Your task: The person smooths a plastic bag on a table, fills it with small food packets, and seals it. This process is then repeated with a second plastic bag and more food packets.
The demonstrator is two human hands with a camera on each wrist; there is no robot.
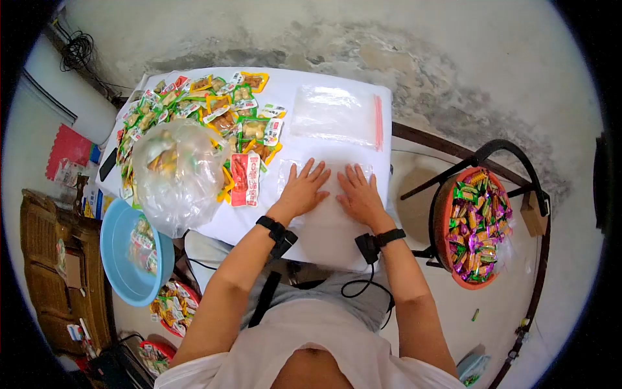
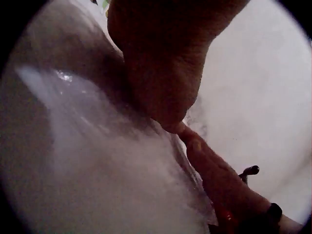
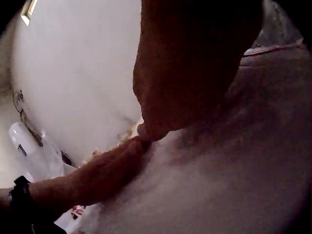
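Note:
Both hands lie palm down on a thin clear plastic bag [image 1: 332, 223] at the white table's near edge. My left hand [image 1: 302, 193] has its fingers spread and straight, pointing away from the body. Beside it, the right hand [image 1: 361, 196] presses flat with straight fingers, its thumb side toward the left. In the left wrist view the glossy plastic [image 2: 92, 122] reaches up to the hand. Just beyond the fingertips lies a stack of clear zip bags [image 1: 332, 118] with a red strip along its right side. A red snack packet [image 1: 245, 180] is left of the left hand.
Many small snack packets [image 1: 223, 120] cover the table's left half, beside a large clear bag [image 1: 178, 175] with packets inside. A blue basin [image 1: 116, 259] stands at the left. On the right, a red basket [image 1: 440, 227] of wrapped snacks rests on a chair.

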